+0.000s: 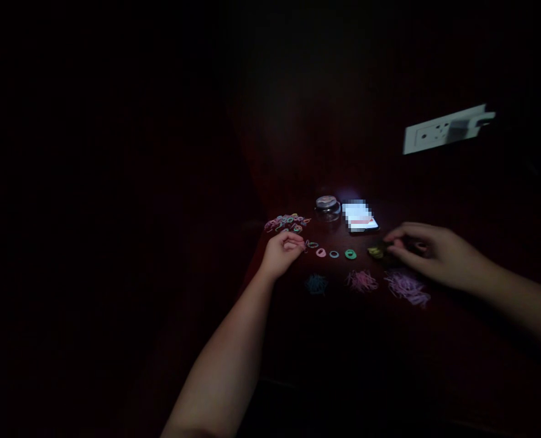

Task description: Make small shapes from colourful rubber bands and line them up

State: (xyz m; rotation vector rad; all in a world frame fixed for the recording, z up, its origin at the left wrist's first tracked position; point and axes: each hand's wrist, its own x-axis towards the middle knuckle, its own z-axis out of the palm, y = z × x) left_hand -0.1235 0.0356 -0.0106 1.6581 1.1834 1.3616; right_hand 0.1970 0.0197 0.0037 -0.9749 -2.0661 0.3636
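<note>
My left hand (283, 253) has its fingers curled together at the left of the table, just below a pile of multicoloured elastic hair ties (290, 221). A few loose bands (313, 245) lie by its fingertips; whatever is in the pinch is too small to make out. On the right, my right hand (434, 250) has thumb and forefinger drawn together beside a yellow hair tie bundle (376, 252); what they grip is lost in shadow. Between the hands lie a pink ring-shaped hair tie (321, 252), a light blue one (334, 254) and a green one (350, 254).
Nearer me are piles of thin bands: dark blue (316, 284), pink (362, 280) and purple (407, 288). A lidded round clear jar (327, 207) stands behind, beside a lit phone (359, 216). A wall socket (443, 131) is at upper right. Surroundings are very dark.
</note>
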